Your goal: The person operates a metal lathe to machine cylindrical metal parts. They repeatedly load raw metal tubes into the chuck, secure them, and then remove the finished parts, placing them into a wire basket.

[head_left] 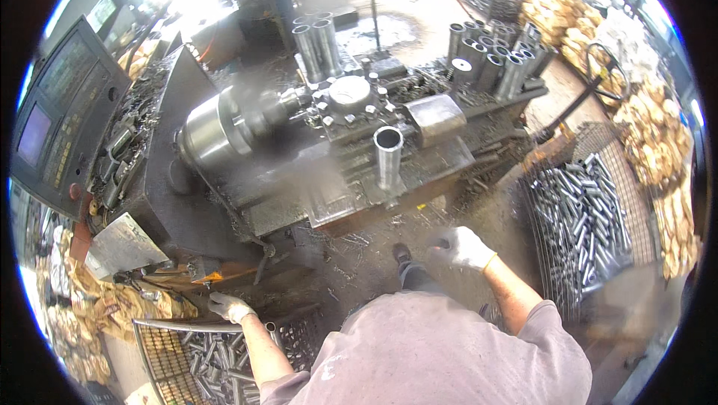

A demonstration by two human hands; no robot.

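From here, the metal tubes [221, 364], lower left, look stiff and slick; grip mid-length. Left hand [230, 307] nearby, right hand [465, 248] right of centre: fingers bent, holding I can't tell.

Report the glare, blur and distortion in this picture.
Head view: glare burns out the upper left; head view: hazy smears hide detail just right of the shiny chuck and over part of the machine bed; head view: fisheye leaves black corners; head view: the right hand looks slightly blurred at its fingers.

Upright tube [388, 160] blocks lathe front [336, 207]; room either side.
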